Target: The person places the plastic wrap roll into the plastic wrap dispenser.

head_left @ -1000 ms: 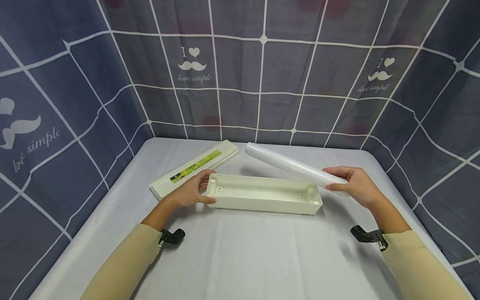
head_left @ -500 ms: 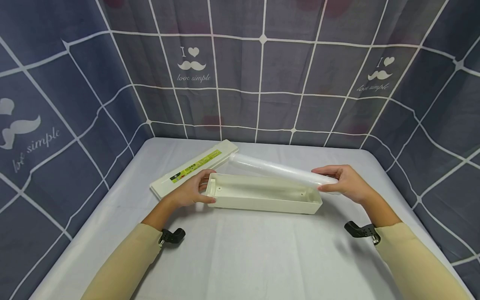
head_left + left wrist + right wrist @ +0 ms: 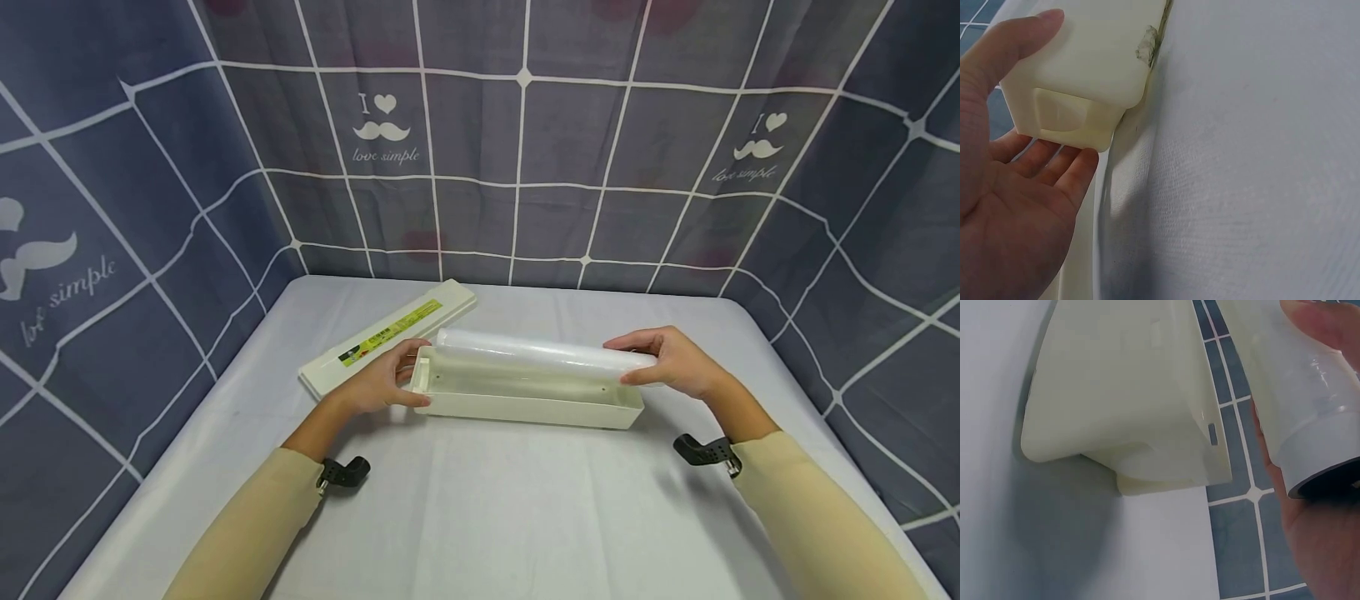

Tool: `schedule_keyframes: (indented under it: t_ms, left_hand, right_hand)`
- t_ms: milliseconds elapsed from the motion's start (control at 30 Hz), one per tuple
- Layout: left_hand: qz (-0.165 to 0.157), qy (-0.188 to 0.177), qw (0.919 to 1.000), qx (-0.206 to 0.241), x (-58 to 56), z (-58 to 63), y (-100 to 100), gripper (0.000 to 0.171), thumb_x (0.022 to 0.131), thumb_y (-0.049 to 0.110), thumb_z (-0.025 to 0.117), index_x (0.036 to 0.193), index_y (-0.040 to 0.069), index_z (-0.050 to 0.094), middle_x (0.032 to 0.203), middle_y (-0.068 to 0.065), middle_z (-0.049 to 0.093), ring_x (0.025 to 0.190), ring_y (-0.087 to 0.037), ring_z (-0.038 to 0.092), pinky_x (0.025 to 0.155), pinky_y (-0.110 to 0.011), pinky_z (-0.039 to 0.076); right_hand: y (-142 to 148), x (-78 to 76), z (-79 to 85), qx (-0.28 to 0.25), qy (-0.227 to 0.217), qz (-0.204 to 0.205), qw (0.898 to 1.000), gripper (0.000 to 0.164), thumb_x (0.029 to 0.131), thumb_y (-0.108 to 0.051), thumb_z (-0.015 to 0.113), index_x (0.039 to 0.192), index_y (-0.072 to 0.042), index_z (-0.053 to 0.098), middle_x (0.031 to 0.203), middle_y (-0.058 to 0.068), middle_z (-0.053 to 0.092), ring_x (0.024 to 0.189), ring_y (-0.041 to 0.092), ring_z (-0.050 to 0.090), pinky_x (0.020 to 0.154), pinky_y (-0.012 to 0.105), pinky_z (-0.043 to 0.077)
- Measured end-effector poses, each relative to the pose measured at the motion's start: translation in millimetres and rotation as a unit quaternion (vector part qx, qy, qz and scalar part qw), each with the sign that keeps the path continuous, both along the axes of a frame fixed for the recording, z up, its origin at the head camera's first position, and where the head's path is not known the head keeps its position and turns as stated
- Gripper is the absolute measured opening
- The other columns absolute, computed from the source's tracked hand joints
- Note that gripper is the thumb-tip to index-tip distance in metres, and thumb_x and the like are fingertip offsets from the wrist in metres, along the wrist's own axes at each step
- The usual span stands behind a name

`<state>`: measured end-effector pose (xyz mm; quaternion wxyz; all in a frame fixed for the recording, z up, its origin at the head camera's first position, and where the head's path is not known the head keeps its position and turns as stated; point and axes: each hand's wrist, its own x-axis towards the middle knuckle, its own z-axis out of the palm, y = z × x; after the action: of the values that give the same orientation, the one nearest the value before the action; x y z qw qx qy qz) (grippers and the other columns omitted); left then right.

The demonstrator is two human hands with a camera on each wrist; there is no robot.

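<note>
A grey-and-navy fabric curtain (image 3: 480, 208) with white grid lines is surrounding my workspace, and a smooth white cloth (image 3: 517, 517) is covering the table beneath my work. On it a long, open, cream plastic box (image 3: 528, 410) is sitting crosswise, its hollow facing up. Behind it and to the left, a long, flat cream plastic lid (image 3: 455, 297) is lying at a slant. A white, glossy, plastic-looking cylindrical roll (image 3: 528, 350) is hovering along the box's far rim, its left end over the far left corner; I can't tell whether it is touching there.

My right hand (image 3: 670, 362) is gripping the roll near its right end, thumb nearest me and fingers on the far side. My left hand (image 3: 381, 382) is holding the box's left end, thumb on the front wall. A yellow-green printed label (image 3: 390, 332) is showing on the lid. The smallest thing I'm noticing is a narrow slot (image 3: 1213, 434) in the box's wall.

Because I'm supporting the roll at one end only, its left end could dip and catch the rim. Pressing down there might be tipping or sliding the box if my left grip is too light, and a loose right grip could let the smooth roll slip behind it.
</note>
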<state>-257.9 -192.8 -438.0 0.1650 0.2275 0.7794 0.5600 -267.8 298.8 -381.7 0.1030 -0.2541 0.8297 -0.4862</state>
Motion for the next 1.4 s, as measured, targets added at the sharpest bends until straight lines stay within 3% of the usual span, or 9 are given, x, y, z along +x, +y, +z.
schedule_keyframes:
  t_ms: [333,500,967,1233,1400]
  left_hand:
    - [0.001,-0.016,0.9999,0.002,0.9,-0.5,-1,0.095,0.077,0.001,0.088,0.153,0.005,0.032,0.151,-0.018,0.045,0.146,-0.036,0.042,0.118,-0.039,0.042]
    - [0.004,-0.015,0.9999,0.001,0.8,-1.6,-1,0.094,0.076,0.001,0.089,0.152,0.005,0.033,0.149,-0.018,0.047,0.144,-0.035,0.045,0.116,-0.035,0.044]
    - [0.01,0.001,0.9999,-0.011,1.0,-1.8,1,0.094,0.076,0.002,0.089,0.152,0.004,0.033,0.149,-0.017,0.047,0.141,-0.034,0.046,0.122,-0.047,0.035]
    - [0.006,0.004,0.9999,-0.014,0.0,-2.2,1,0.092,0.077,0.003,0.089,0.151,0.006,0.034,0.147,-0.016,0.048,0.139,-0.033,0.048,0.119,-0.041,0.04]
    - [0.004,0.008,0.9998,-0.015,0.0,-1.0,1,0.091,0.078,0.004,0.088,0.151,0.006,0.034,0.148,-0.016,0.048,0.141,-0.034,0.047,0.12,-0.045,0.038]
  right_hand:
    - [-8,-7.5,-4.2,0.007,-0.009,0.032,0.999,0.053,0.077,-0.001,0.087,0.128,0.003,0.069,0.124,0.014,0.074,0.097,0.01,0.072,0.081,0.024,0.061]
    - [-15,-7.8,-4.0,0.014,-0.011,0.039,0.999,0.054,0.077,-0.001,0.087,0.128,0.004,0.069,0.126,0.024,0.07,0.099,0.019,0.073,0.08,0.023,0.06]
    - [-27,-8.5,-4.2,0.026,-0.02,0.053,0.998,0.052,0.077,-0.006,0.088,0.126,-0.001,0.072,0.125,0.021,0.071,0.094,0.013,0.072,0.08,0.025,0.06]
    - [-31,-9.6,-5.7,0.038,-0.015,0.055,0.998,0.051,0.076,-0.007,0.089,0.125,-0.004,0.073,0.122,0.017,0.073,0.093,0.012,0.071,0.08,0.025,0.059]
    - [-32,-10.1,-6.7,0.034,-0.021,0.057,0.998,0.052,0.076,-0.006,0.088,0.125,-0.003,0.072,0.121,0.018,0.073,0.092,0.012,0.071,0.079,0.025,0.059]
